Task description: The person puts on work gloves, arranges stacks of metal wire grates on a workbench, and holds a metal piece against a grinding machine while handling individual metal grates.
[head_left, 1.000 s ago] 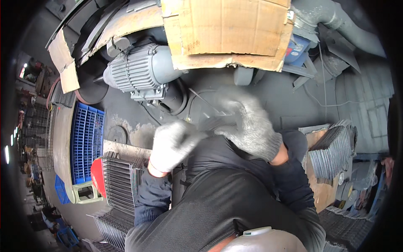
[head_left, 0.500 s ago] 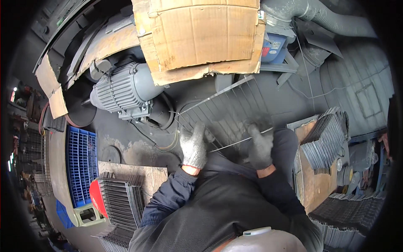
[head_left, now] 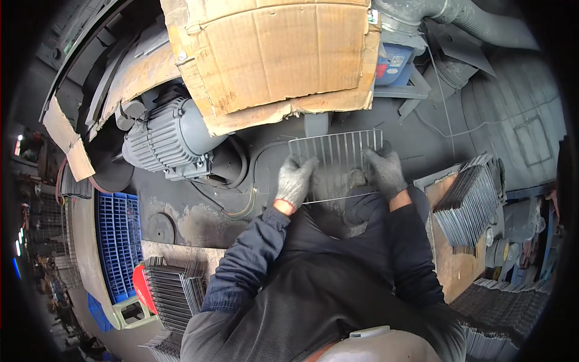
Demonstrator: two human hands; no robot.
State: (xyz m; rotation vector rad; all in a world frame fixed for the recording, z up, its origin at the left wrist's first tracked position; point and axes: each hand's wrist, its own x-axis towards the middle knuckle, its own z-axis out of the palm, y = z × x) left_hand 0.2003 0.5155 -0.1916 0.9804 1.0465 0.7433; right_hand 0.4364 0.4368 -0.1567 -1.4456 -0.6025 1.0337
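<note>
Between my gloved hands is a rectangular metal wire rack (head_left: 339, 145) with thin parallel bars, held over my lap. My left hand (head_left: 296, 178), in a pale knit glove, is closed on the rack's left edge. On the opposite edge my right hand (head_left: 388, 171), in a darker grey glove, is closed too. Through the bars I can see part of my legs and the dark floor. The far edge of the rack lies just short of a cardboard-covered machine.
A grey electric motor (head_left: 167, 136) sits at the left, near the cardboard sheet (head_left: 283, 60). Stacks of wire racks stand at my left (head_left: 175, 289) and right (head_left: 467, 205). A blue plastic crate (head_left: 119, 241) is at far left, a large duct (head_left: 470, 18) at upper right.
The rack has gone from a slant to nearly level across, its right side turned toward me. Both hands have moved slightly away from my body, the view shifting a little.
</note>
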